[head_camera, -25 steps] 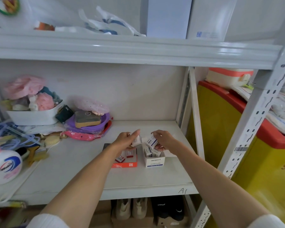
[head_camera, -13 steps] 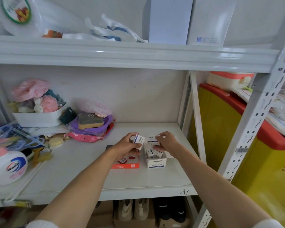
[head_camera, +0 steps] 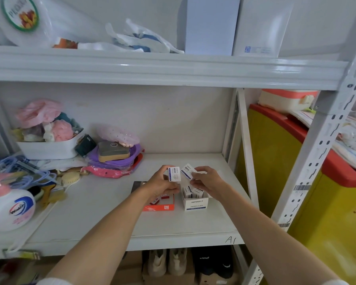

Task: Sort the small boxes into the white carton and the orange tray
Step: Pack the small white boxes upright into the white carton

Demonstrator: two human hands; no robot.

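Note:
On the white shelf, my left hand [head_camera: 161,185] holds a small white and blue box [head_camera: 174,174] upright above the orange tray [head_camera: 159,207]. Small red and white boxes [head_camera: 154,201] lie in that tray, partly hidden by my hand. My right hand [head_camera: 206,182] grips a second small white and blue box [head_camera: 188,171], tilted, above the white carton [head_camera: 195,203]. Several more small boxes [head_camera: 190,192] stand inside the carton. The two held boxes are close together, almost touching.
A purple basin [head_camera: 119,159] with a brush, a pink packet [head_camera: 109,172] and a white basket [head_camera: 47,149] crowd the shelf's back left. A hand-wash bottle [head_camera: 10,208] stands at the front left. A shelf post [head_camera: 242,145] rises at the right, beyond it a yellow bin [head_camera: 296,171].
Both hands have risen from the tray and carton, each with a small box. The left hand's box now stands upright beside the right hand's box.

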